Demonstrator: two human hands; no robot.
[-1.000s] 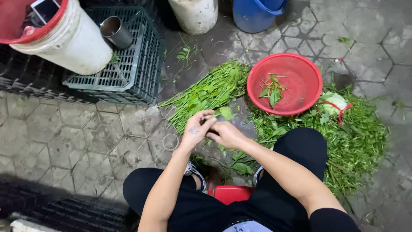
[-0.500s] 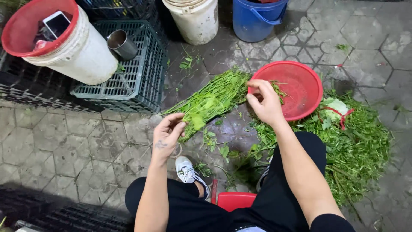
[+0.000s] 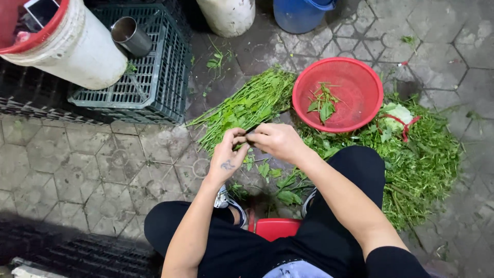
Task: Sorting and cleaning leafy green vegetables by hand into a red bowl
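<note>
**Few leaves in the basket, much green left**

The left hand [image 3: 228,154] and right hand [image 3: 275,140] meet over the ground, fingers pinched narrow on a thin stem [image 3: 250,135] between them. The red basket [image 3: 360,72] holds only a few picked leaves [image 3: 321,100], so most work seems to remain: a bundle [image 3: 247,105] lies beside it and a big heap [image 3: 422,159] at the right. No labels are readable; a white bucket [image 3: 77,51] stands by a dark crate [image 3: 149,82].

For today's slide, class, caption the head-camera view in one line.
Both hands, left hand and right hand, pinch a green stem between leafy greens and a red basket.
</note>
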